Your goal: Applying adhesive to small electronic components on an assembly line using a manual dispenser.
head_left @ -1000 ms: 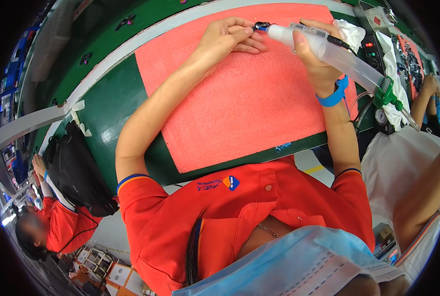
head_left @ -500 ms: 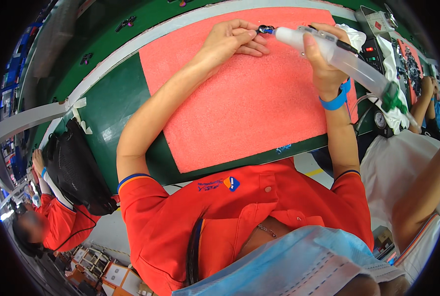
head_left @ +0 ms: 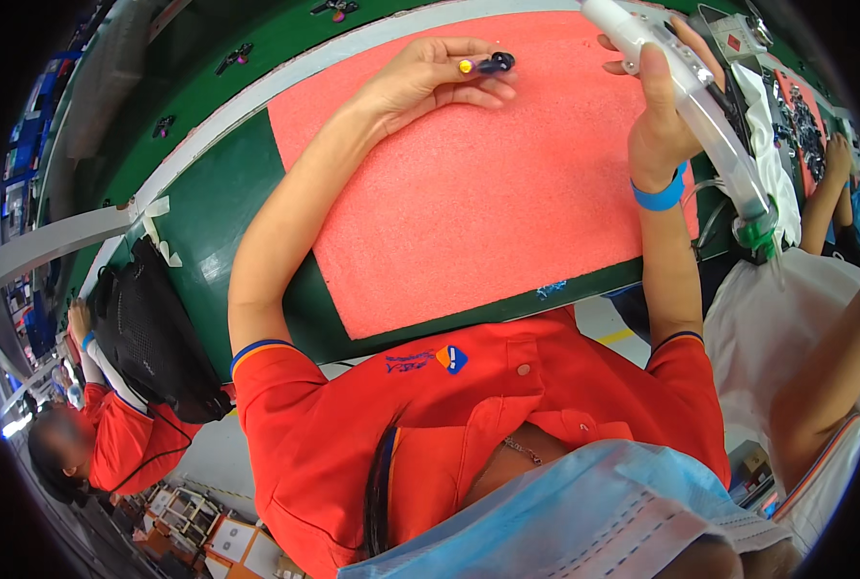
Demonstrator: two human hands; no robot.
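Over the far part of the pink foam mat (head_left: 488,212), my left hand (head_left: 411,89) pinches a small dark part (head_left: 494,65) with a yellow round spot at one end. Its other fingers are spread beside the part. My right hand (head_left: 660,130) is wrapped round a translucent dispensing syringe (head_left: 710,118) with a metal lever on its side. The syringe slants, its white nozzle end at the top edge of the view and its green-fitted end near my wrist. Nozzle and dark part are well apart.
Small dark parts (head_left: 235,58) lie on the green surface beyond the pale rail (head_left: 198,130). To the right stand a metal box (head_left: 734,37) and a white cloth (head_left: 768,145). A black mesh bag (head_left: 155,333) hangs at the left. Co-workers' arms (head_left: 829,188) show at both sides.
The syringe has moved right and tilted more steeply, its nozzle leaving the dark part. My left hand has turned the part, so its yellow spot shows.
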